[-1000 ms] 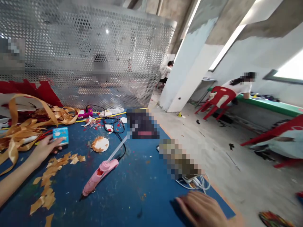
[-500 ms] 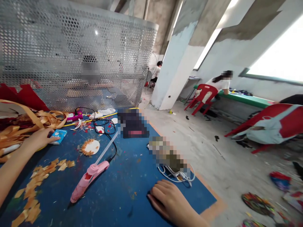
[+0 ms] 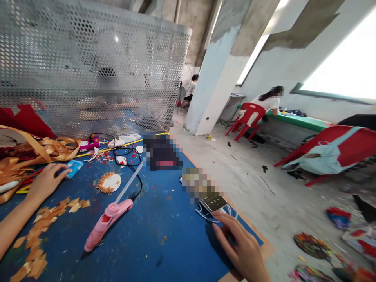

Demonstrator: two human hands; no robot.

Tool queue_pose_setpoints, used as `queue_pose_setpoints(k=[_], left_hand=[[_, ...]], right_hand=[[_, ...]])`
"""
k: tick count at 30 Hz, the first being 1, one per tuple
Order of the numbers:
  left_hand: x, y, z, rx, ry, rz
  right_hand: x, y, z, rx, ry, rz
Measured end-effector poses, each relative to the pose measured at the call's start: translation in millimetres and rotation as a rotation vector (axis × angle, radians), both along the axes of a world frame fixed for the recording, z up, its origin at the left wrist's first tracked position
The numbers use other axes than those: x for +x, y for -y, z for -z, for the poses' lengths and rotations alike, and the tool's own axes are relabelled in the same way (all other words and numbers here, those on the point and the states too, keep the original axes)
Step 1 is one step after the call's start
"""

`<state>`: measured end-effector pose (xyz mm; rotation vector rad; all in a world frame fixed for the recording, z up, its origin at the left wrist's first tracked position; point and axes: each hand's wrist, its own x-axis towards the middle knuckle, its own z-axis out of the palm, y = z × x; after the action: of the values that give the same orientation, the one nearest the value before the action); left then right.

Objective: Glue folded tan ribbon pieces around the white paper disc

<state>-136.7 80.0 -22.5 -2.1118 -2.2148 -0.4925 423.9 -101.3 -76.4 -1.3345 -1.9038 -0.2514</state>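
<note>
Has a small, squared light-blue packet [image 3: 74, 169] on the blue tabletop [image 3: 176, 239], right at the fingertips of the half-curled left hand [image 3: 48, 180]; impossible to say whether gripped or merely touched. Holds the right hand [image 3: 239, 243] loosely spread, fingers just beside a flat, glossy phone [image 3: 215, 203]. Shows, between both, a smooth pink glue gun [image 3: 104, 226] with a translucent rod [image 3: 129, 183] and a white disc [image 3: 114, 181] fringed in frayed tan; nearer the left, thin angular scraps [image 3: 38, 229]
</note>
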Motion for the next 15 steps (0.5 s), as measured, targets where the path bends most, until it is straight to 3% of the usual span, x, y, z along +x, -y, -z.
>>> queue_pose_setpoints(k=[7, 15], left_hand=[[-2.3, -0.4, 2.1, 0.013, 0.016, 0.025], [7.5, 8.4, 1.8, 0.042, 0.136, 0.051]], right_hand=[[-5.4, -0.1, -4.4, 0.065, 0.171, -0.119], [-37.6, -13.7, -26.0, -0.092, 0.319, -0.323]])
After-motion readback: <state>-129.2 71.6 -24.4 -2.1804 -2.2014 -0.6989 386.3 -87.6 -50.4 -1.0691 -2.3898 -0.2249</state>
